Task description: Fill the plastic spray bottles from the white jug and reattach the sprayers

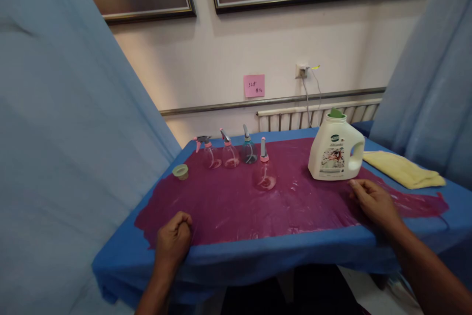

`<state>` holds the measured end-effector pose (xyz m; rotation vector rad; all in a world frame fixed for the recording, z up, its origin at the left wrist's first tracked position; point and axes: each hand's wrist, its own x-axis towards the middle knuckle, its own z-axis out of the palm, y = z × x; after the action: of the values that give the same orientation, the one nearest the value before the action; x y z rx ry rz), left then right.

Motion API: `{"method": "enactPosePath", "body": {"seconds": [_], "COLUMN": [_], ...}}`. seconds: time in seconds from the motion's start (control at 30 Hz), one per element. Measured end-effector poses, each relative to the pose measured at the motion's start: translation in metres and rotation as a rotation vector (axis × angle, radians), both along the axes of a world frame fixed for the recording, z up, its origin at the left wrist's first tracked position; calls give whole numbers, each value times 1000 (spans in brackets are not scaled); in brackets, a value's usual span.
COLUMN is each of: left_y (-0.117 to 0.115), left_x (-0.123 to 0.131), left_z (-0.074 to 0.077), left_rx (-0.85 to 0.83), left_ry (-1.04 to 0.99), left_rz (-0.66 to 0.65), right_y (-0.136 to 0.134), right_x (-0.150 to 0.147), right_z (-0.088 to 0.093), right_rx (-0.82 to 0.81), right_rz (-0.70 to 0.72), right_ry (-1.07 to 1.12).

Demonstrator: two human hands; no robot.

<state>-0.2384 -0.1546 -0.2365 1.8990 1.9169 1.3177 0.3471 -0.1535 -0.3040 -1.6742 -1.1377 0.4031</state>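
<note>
My left hand [174, 236] rests closed on the front left edge of the maroon plastic sheet [228, 212], with nothing showing in it. Near the foot of a big white jug [334, 153] with a green spout, my right hand [372, 199] is loosely curled, thumb against the index finger; no object shows in it. Several clear spray bottles stand on the sheet: one with a black and pink head [212, 157], a pink-tinted one [230, 155], a bluish one [250, 152], and another pink one [266, 177] closer to me. A small green-rimmed cap [180, 172] sits at the left.
A folded yellow cloth [405, 170] lies to the right of the jug on the blue-covered table [258, 256]. Blue curtains hang on both sides. Behind the table are a radiator, a pink note [254, 86] and a wall socket [301, 70] with cables.
</note>
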Motion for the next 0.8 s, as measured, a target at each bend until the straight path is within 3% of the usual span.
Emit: {"method": "enactPosePath", "body": {"seconds": [0.8], "left_y": [0], "left_x": [2], "left_z": [1], "left_rx": [-11], "left_ry": [-17], "left_rz": [4], "right_y": [-1], "right_x": [-3], "right_z": [3], "right_rx": [5], "right_rz": [13], "right_ry": [-5]}}
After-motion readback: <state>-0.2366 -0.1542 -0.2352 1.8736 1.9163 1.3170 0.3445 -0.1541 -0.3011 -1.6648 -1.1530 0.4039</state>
